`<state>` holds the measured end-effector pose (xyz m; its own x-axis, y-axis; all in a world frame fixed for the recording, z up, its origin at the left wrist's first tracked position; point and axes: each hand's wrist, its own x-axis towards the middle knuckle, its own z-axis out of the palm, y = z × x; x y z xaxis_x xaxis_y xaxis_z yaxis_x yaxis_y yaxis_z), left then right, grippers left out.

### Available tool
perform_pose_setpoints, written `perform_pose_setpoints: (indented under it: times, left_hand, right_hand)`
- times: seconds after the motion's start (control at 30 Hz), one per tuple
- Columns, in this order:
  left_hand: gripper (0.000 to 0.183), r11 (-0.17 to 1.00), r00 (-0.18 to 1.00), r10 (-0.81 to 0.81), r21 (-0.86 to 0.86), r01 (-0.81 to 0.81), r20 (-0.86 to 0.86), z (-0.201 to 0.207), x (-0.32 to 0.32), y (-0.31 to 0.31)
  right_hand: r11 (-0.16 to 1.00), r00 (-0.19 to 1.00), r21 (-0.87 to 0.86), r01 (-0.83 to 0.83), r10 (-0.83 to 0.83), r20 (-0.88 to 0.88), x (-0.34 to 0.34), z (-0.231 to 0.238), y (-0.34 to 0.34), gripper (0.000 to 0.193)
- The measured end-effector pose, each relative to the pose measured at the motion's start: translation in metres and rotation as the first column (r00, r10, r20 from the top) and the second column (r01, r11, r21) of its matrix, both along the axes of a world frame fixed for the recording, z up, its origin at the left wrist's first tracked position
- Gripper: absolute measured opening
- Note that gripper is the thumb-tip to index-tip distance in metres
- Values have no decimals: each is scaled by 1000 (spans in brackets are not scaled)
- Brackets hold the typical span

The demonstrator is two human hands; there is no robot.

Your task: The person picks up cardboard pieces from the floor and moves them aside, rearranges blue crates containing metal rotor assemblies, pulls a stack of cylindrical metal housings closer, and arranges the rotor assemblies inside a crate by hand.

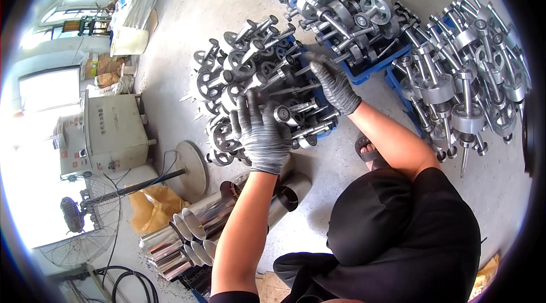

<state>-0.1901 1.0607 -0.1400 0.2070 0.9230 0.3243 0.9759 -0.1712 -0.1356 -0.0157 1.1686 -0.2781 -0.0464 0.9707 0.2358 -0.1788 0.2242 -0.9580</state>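
My left hand (260,137), in a grey striped knit glove, lies over the near side of a pile of metal wheels on shafts (224,78). Its fingers are stretched out and apart, by a round shaft end (281,113). My right hand (335,84), gloved the same way, is at the pile's right side with its fingers extended. A metal shaft (284,80) runs toward its fingertips; whether they touch it I cannot tell. Both forearms are bare. The pile rests on something blue, mostly hidden under the parts.
Blue crates (364,73) with more wheeled shafts (378,10) stand behind and at right (466,98). Shiny metal tubes (210,218) lie near my left arm. A floor fan (74,212) with a round base (192,171) and a beige machine cabinet (111,129) are at left.
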Motion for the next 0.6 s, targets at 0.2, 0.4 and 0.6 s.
perform_pose_setpoints:
  times: [0.2, 0.4, 0.6]
  left_hand:
    - [38, 1000, 1000, -10, 15, 10, -5, -3, -4, 1]
    - [38, 1000, 1000, -10, 3, 10, -21, 0, -6, 0]
    - [37, 1000, 1000, -18, 4, 18, -13, -1, -5, 0]
  right_hand:
    - [993, 970, -82, 81, -60, 235, -4, -41, -1, 36]
    - [989, 946, -30, 145, -130, 298, -7, -28, 5, 37]
    - [992, 999, -121, -35, 36, 5, -9, -18, 24, 43]
